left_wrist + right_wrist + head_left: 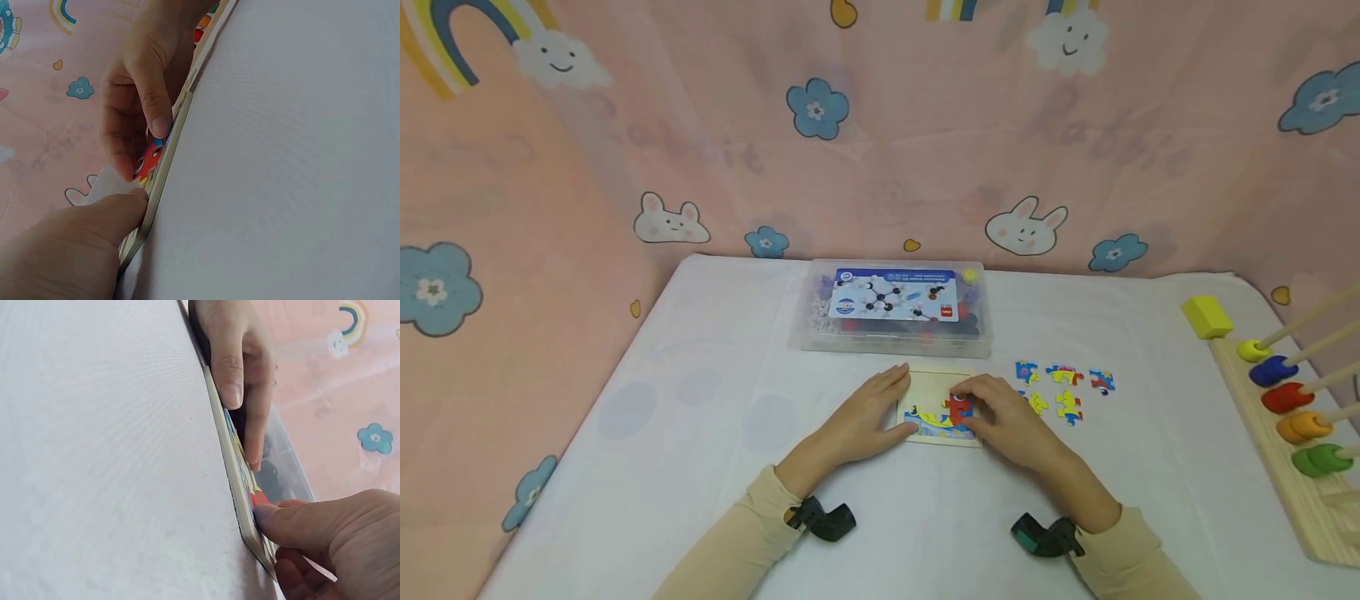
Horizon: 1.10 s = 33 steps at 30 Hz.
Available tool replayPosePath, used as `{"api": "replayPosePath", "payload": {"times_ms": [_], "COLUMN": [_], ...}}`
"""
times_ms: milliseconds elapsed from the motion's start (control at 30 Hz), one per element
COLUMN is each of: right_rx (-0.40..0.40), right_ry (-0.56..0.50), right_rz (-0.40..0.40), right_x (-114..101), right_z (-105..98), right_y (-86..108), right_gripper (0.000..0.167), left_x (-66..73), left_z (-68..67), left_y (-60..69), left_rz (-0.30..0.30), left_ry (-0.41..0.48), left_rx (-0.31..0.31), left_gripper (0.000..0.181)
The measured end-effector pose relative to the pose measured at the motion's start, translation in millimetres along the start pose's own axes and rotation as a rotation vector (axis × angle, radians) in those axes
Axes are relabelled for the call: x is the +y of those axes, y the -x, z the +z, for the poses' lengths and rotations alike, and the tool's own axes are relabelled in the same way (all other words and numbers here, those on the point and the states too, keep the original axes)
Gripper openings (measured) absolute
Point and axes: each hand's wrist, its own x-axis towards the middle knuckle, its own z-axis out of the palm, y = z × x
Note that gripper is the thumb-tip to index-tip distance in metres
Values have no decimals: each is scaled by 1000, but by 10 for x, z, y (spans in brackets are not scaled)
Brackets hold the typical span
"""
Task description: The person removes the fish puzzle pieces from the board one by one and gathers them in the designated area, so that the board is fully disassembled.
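A light wooden puzzle tray lies on the white table, with blue and yellow pieces along its lower part. The left hand rests at the tray's left side, fingers extended and thumb on the lower left corner. The right hand pinches a red piece between thumb and fingers at the tray's right side. In the left wrist view the red piece shows below the right hand's fingers. The right wrist view shows the thumb touching the red piece.
Several loose puzzle pieces lie right of the tray, some partly behind the right hand. A clear plastic box with a molecule label stands behind the tray. A wooden bead rack and a yellow block are at the right.
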Motion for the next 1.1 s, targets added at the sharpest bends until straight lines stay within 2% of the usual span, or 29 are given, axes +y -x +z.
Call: {"api": "replayPosePath", "payload": {"times_ms": [633,967,1100], "right_rx": [40,28,24], "right_ry": [28,-29,-34], "right_rz": [1,32,88], "right_x": [42,93,136], "right_z": [-2,-207,-322], "right_y": [-9,20,115], "right_gripper": [37,35,33], "left_x": [-3,-10,-12], "left_z": [-11,-8,-9], "left_y": [13,-6,4], "left_rz": [3,30,27], "left_ry": [1,-6,-1], "left_rx": [-5,5,5], "left_gripper": [73,73,73]}}
